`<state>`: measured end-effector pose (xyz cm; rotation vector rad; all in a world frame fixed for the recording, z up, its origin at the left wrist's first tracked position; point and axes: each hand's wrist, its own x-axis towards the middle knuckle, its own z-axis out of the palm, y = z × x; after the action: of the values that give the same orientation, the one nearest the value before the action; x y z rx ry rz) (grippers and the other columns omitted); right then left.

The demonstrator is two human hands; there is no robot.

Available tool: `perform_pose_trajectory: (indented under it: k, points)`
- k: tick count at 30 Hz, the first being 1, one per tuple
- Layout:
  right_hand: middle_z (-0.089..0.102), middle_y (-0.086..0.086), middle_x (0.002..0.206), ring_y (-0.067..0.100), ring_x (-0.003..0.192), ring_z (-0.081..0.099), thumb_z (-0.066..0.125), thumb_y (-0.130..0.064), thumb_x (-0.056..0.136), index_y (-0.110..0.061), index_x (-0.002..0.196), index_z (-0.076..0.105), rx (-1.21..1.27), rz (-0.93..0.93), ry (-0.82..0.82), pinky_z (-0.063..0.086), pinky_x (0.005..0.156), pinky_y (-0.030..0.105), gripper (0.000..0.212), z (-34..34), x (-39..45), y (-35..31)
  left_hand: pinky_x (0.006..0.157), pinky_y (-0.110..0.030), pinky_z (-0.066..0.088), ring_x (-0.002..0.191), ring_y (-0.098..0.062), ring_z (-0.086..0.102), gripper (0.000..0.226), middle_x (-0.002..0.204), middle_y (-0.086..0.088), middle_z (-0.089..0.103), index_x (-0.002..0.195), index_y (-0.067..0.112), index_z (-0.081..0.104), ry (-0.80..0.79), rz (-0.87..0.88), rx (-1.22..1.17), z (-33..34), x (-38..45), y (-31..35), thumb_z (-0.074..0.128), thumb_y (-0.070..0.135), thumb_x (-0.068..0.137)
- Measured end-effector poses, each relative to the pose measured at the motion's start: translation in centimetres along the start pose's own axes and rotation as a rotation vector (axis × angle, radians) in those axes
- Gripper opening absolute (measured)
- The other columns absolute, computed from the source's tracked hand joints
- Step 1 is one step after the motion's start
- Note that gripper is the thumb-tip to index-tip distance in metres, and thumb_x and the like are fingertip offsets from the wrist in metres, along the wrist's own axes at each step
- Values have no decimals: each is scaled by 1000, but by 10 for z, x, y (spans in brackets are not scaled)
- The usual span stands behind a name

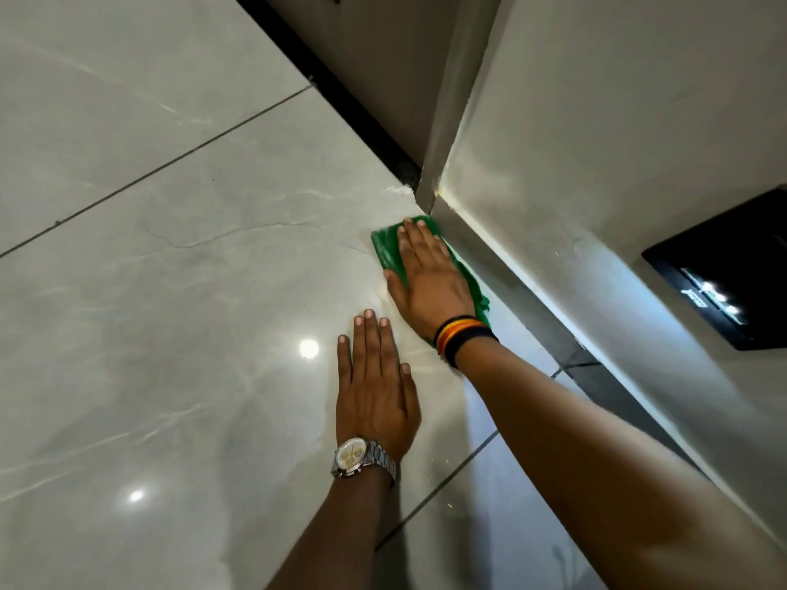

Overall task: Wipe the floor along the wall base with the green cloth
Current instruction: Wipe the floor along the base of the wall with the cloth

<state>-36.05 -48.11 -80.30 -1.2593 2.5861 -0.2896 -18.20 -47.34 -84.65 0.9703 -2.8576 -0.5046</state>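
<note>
The green cloth lies flat on the glossy grey tile floor, right against the skirting at the wall base and close to an outer wall corner. My right hand presses flat on top of the cloth, fingers together and pointing toward the corner, hiding most of it. My left hand, with a silver watch on the wrist, rests palm down on the bare tile just left of and behind the right hand, holding nothing.
The wall rises on the right with a dark glossy panel set in it. A black strip runs along the floor edge beyond the corner. Open tile stretches to the left.
</note>
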Motion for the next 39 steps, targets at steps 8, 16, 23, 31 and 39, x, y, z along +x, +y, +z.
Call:
perform_pose_trajectory:
  k: [8, 16, 23, 31, 39]
  points:
    - [12, 12, 176, 27, 164, 8, 34, -35, 110, -5, 166, 17, 21, -10, 9, 8, 134, 40, 65, -6, 66, -20, 134, -48, 0, 164, -26, 3, 66, 176, -14, 12, 166, 8, 14, 23, 6, 20, 5, 1, -4, 25, 34, 106]
    - [12, 11, 176, 25, 165, 8, 31, -20, 109, -6, 166, 16, 6, -34, 26, 7, 135, 39, 61, 7, 35, -22, 134, -47, -1, 164, -26, 5, 67, 176, -15, 12, 166, 8, 13, 13, -7, 23, 0, 1, 0, 24, 34, 106]
    - [11, 13, 176, 27, 165, 7, 33, -14, 108, -3, 166, 16, 29, 6, 54, 6, 134, 39, 61, -2, 84, -30, 133, -48, 1, 164, -26, 6, 65, 175, -14, 14, 166, 7, 17, 23, -4, 1, 0, 2, -2, 27, 32, 106]
    - [16, 5, 176, 20, 164, 10, 32, -19, 110, -10, 166, 22, -1, -68, 23, 7, 134, 35, 58, 0, 14, 15, 133, -53, 6, 164, -28, 6, 66, 175, -16, 14, 165, 5, 17, 33, 19, -18, 0, 2, -2, 32, 28, 105]
    - [40, 1, 168, 17, 157, 33, 42, -16, 108, -21, 158, 43, 254, 13, 129, 16, 127, 25, 50, 2, -36, 20, 133, -53, 7, 163, -30, 13, 65, 174, -18, 17, 164, 3, 21, 45, 27, -19, -5, 1, 0, 28, 29, 104]
